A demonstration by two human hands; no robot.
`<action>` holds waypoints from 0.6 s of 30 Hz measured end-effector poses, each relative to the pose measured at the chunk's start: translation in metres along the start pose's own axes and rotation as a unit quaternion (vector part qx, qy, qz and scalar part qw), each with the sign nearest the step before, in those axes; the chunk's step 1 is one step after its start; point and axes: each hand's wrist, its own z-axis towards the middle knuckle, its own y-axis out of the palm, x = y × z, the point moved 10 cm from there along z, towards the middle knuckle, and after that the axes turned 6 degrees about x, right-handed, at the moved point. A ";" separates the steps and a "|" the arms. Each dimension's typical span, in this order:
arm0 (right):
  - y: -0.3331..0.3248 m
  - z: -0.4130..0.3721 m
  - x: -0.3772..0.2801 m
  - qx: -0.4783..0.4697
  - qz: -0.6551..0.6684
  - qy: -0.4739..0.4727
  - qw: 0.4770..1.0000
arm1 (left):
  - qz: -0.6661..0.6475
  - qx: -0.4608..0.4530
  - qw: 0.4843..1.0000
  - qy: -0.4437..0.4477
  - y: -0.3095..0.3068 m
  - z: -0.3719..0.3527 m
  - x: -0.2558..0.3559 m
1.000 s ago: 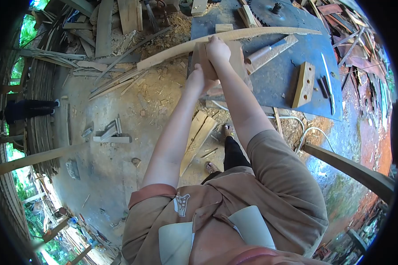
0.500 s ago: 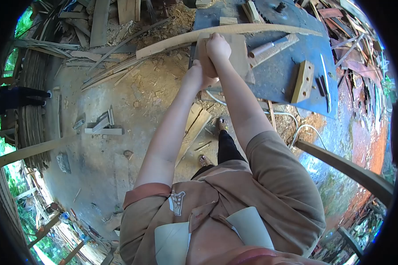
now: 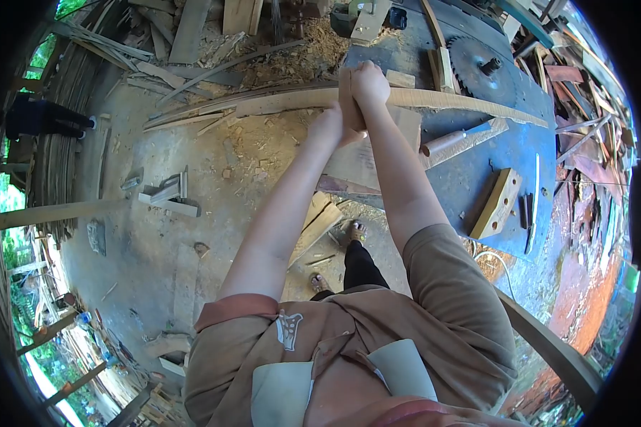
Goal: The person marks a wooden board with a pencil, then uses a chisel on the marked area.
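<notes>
Both hands grip a brown wooden block, held on edge over a long, slightly curved wooden strip. My left hand is closed at the block's near end. Over its far right side, my right hand has its fingers folded. Beneath my forearms a flat board lies at the edge of the blue-grey worktable. To the right, a wooden-handled blade tool rests on a narrow wood piece.
A toothed circular saw blade rises at the table's far side. Nearer on the right is a drilled wooden block beside a thin pale strip. Scrap planks and shavings litter the floor. Another person stands far left.
My view has tilted forward, bringing more of the saw blade into sight. My hands, with the block, have moved farther out across the curved strip; both keep their grip.
</notes>
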 end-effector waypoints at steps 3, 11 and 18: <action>-0.006 -0.018 0.001 0.001 -0.022 0.001 1.000 | 0.017 0.009 0.998 0.066 0.005 -0.017 0.007; -0.030 -0.123 -0.003 0.003 -0.030 0.018 0.999 | 0.078 0.064 0.977 0.188 0.046 -0.093 -0.023; -0.037 -0.157 0.003 0.013 -0.011 0.059 0.998 | 0.197 0.081 0.945 0.249 0.024 -0.143 -0.002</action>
